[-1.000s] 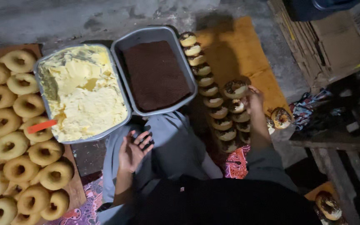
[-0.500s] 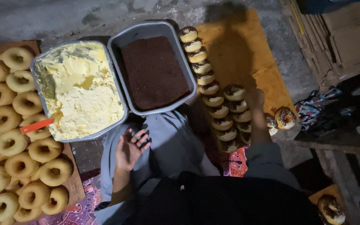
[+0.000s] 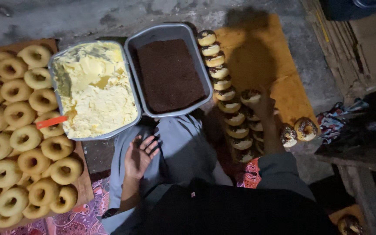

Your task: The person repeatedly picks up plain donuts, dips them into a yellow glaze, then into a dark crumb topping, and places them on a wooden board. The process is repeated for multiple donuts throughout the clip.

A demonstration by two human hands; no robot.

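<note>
The right hand (image 3: 264, 106) reaches out over the orange mat (image 3: 283, 82), its fingers curled around a topped donut (image 3: 250, 96) at their tips. The grip looks like a pinch on the donut's rim, though shadow hides the fingertips. The donut sits tilted on edge, its iced face turned up and away from the person. It lies at the far end of a second, shorter row of donuts that runs back under the hand toward the person.

Just left of the fingers stands the long row (image 3: 225, 93) of finished donuts. Its long axis runs away from the person, from near the knee up to the far edge of the mat. Two more donuts (image 3: 299, 130) lie apart to the right of the wrist.

The left hand (image 3: 139, 154) rests on the lap, palm up, fingers loosely spread and empty. Ahead of its fingers is the tray of dark crumbs (image 3: 170, 74), and ahead and to the left the tray of yellow cream (image 3: 94, 93), with an orange handle (image 3: 51, 122) sticking out. Plain donuts (image 3: 18, 135) fill a board further left. The right hand is far nearer the topped donuts.
</note>
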